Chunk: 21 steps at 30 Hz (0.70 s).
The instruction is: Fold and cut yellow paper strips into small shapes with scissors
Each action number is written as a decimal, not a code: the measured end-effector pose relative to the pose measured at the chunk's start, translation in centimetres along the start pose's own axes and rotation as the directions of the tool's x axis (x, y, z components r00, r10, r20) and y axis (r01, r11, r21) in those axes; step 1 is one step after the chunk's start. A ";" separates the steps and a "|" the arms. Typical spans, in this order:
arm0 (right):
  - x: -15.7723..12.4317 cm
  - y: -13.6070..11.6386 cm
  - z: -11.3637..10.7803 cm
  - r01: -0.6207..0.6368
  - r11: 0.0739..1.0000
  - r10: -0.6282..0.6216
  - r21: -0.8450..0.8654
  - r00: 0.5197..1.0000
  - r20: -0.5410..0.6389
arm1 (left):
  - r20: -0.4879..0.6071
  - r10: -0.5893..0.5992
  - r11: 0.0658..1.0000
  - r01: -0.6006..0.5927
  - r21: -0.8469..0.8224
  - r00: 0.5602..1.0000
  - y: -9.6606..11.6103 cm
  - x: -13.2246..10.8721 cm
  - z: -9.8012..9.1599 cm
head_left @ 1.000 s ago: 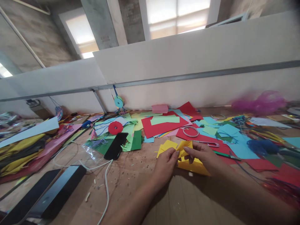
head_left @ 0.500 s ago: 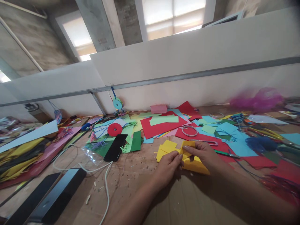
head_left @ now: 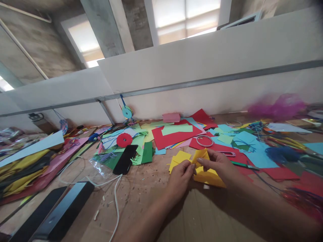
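Both of my hands meet over the table around a small piece of folded yellow paper (head_left: 201,154). My left hand (head_left: 181,173) pinches its left side between thumb and fingers. On the right side, my right hand (head_left: 214,163) grips it with the thumb on the near face; the fingers behind are partly hidden. Below the right hand lies a larger yellow paper (head_left: 210,178) with a crease. Several small yellow paper pieces (head_left: 182,156) rest just beyond my left hand.
A black phone (head_left: 125,159) with a white cable (head_left: 116,198) lies to the left. Behind it sits a red yarn ring (head_left: 124,140). Red paper (head_left: 161,138), blue sheets (head_left: 262,154) and a green-handled cutter (head_left: 244,165) spread around. A long black box (head_left: 64,210) stands at front left.
The yellow paper has turned slightly between my fingers and its top now shows a pointed corner. My hands have stayed nearly in the same place.
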State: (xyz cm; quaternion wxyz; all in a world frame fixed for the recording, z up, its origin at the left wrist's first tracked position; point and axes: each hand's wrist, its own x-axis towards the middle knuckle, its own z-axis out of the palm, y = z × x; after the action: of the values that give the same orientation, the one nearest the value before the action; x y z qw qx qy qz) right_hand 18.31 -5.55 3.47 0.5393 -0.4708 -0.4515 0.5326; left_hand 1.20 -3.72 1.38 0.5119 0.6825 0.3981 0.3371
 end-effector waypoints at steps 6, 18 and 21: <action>0.5 0.4 -0.8 0.071 0.997 -0.069 0.026 0.995 -0.069 | -0.091 0.003 0.998 0.003 0.064 0.996 0.1 0.0 -0.2; 0.6 0.9 -1.1 0.033 0.997 -0.034 0.068 0.999 0.014 | -0.120 0.007 0.998 0.000 0.057 0.993 -0.1 0.0 0.0; 0.8 1.0 -1.0 0.045 0.994 -0.050 0.097 0.997 0.054 | -0.134 0.008 0.999 -0.002 0.045 0.991 -0.1 0.0 0.1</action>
State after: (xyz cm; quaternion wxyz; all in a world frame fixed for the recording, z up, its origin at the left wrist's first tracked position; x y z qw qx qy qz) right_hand 19.18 -4.80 2.27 0.5609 -0.4181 -0.4516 0.5538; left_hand 1.25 -3.72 1.30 0.4676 0.6705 0.4376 0.3745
